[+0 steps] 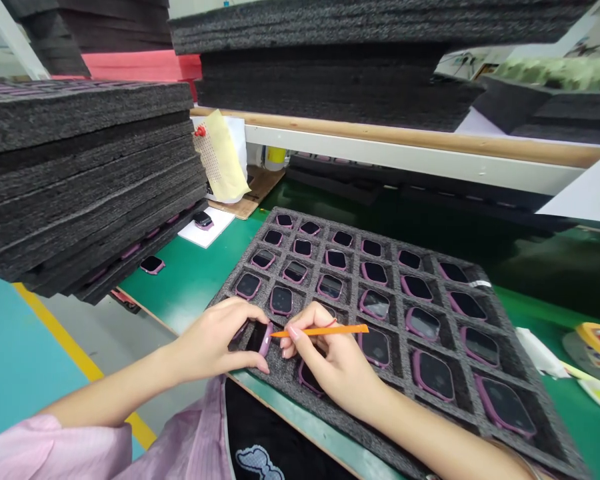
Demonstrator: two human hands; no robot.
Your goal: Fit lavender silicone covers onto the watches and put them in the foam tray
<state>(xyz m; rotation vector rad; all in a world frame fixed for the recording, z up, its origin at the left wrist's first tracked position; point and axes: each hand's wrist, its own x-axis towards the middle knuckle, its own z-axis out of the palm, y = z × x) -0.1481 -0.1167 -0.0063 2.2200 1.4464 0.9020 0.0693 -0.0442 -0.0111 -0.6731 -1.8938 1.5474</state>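
So our left hand (215, 340) has its fingers pinched on a purple watch case (260, 338), lifted out and tipped up on edge over the near-left corner of the foam tray (385, 233). Tipped that way, its side faces the tool. Our right hand (330, 363) is closed around an orange stick (320, 330), held like a pen for fine control we guess, with the tip touching the case's rim. The other cases (433, 373) lie flat, one per pocket. The tray sits on the green worktop (195, 273), and a stack of foam trays (80, 173) looms over the worktop's left edge.
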